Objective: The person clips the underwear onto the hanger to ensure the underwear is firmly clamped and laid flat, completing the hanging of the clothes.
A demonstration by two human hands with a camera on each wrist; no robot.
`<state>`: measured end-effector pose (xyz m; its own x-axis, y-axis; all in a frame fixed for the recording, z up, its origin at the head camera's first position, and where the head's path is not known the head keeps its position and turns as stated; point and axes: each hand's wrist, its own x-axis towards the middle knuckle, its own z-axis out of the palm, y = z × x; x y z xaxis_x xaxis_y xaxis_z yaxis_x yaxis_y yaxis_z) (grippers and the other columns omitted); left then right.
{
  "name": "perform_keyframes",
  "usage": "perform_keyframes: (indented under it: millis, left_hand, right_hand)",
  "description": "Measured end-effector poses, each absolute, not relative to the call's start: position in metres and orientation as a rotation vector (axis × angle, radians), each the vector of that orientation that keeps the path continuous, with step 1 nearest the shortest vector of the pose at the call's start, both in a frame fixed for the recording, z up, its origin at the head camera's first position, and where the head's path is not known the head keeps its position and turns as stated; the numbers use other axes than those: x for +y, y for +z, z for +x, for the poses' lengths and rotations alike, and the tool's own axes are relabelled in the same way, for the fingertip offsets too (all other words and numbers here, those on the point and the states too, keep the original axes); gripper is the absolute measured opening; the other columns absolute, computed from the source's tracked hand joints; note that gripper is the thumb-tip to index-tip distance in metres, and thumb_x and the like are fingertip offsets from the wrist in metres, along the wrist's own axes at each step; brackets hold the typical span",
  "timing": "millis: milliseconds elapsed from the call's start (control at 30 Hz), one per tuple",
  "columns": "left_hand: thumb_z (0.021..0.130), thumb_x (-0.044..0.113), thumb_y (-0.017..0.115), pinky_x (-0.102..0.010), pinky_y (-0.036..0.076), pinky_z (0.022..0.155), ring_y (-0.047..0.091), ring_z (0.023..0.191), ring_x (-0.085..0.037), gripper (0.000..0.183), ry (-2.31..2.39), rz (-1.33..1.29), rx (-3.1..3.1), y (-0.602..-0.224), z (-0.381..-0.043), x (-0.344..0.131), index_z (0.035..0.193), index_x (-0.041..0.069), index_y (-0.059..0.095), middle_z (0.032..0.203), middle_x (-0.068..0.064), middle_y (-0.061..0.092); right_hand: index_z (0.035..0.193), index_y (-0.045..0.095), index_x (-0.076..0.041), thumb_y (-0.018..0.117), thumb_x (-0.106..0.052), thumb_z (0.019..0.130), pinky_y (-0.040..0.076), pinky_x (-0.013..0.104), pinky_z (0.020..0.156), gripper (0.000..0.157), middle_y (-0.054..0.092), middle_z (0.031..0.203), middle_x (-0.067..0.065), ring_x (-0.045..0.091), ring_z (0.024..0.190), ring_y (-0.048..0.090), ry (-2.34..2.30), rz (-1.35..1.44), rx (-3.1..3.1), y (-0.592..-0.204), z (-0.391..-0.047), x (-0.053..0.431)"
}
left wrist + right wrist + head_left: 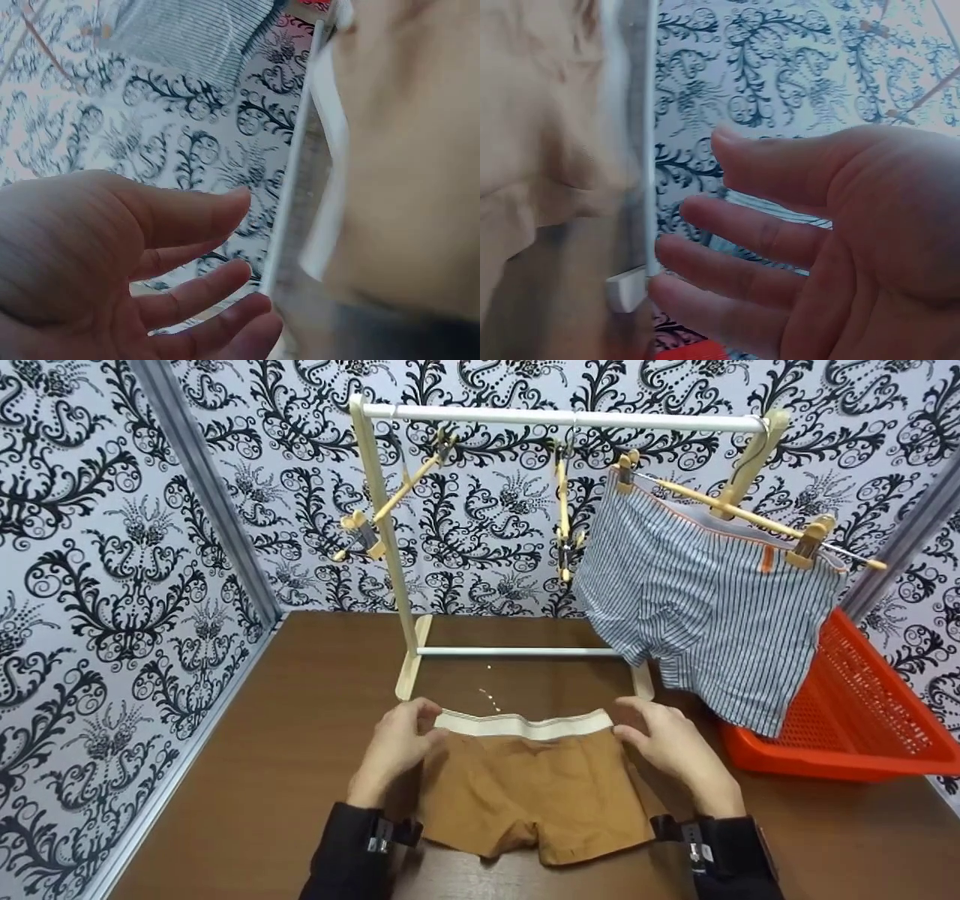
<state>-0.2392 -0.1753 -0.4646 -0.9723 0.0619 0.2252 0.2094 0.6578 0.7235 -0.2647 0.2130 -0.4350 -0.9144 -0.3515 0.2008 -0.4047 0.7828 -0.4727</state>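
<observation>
Brown boxer briefs (525,787) with a cream waistband lie spread on the table, waistband toward the rack. My left hand (401,744) is at the left end of the waistband, thumb and fingers apart. At the right end, my right hand (669,741) has its thumb and fingers parted in the same way. In the left wrist view, nothing sits between the fingers of the left hand (142,262), and the brown cloth (412,165) is beside it. The right wrist view likewise has the right hand (802,240) with relaxed fingers beside the brown cloth (540,112).
Behind the briefs stands a wooden rack with a white rail (525,417). Striped boxer briefs (697,607) hang there from a clip hanger; two other clip hangers (405,491) hang without clothes. A red plastic basket (847,757) stands at the right on the brown table (247,780).
</observation>
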Motion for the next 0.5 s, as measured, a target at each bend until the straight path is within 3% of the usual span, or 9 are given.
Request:
perform_keyframes:
  millis: [100, 300, 500]
  left_hand:
    - [0.084, 0.021, 0.084, -0.05, 0.049, 0.089, 0.062, 0.098, -0.031, 0.04, -1.097, -0.351, -2.73, -0.456, -0.233, -0.169, 0.116, 0.002, 0.069, 0.107, -0.012, 0.067]
    - [0.07, 0.043, 0.092, -0.054, 0.038, 0.11, 0.049, 0.131, -0.039, 0.097, -0.989, -0.721, -3.001, -0.451, -0.219, -0.151, 0.142, -0.005, 0.05, 0.141, -0.023, 0.053]
    - [0.066, 0.055, 0.092, -0.058, 0.031, 0.115, 0.027, 0.146, -0.047, 0.116, -0.819, -0.626, -3.227, -0.463, -0.214, -0.13, 0.153, 0.0, 0.039, 0.156, -0.03, 0.032]
  right_hand:
    - [0.134, 0.061, 0.002, 0.077, -0.019, 0.091, 0.044, 0.061, 0.102, 0.05, 0.064, 0.131, 0.021, 0.043, 0.121, 0.059, 0.785, 0.777, -2.855, -0.431, -0.261, 0.211]
    - [0.145, 0.047, 0.006, 0.086, -0.025, 0.081, 0.035, 0.06, 0.11, 0.081, 0.049, 0.146, 0.027, 0.046, 0.134, 0.047, 0.832, 1.16, -3.005, -0.44, -0.257, 0.203]
    - [0.152, 0.04, 0.002, 0.091, -0.025, 0.074, 0.023, 0.064, 0.114, 0.097, 0.029, 0.154, 0.038, 0.056, 0.142, 0.027, 0.866, 1.015, -3.269, -0.45, -0.251, 0.19]
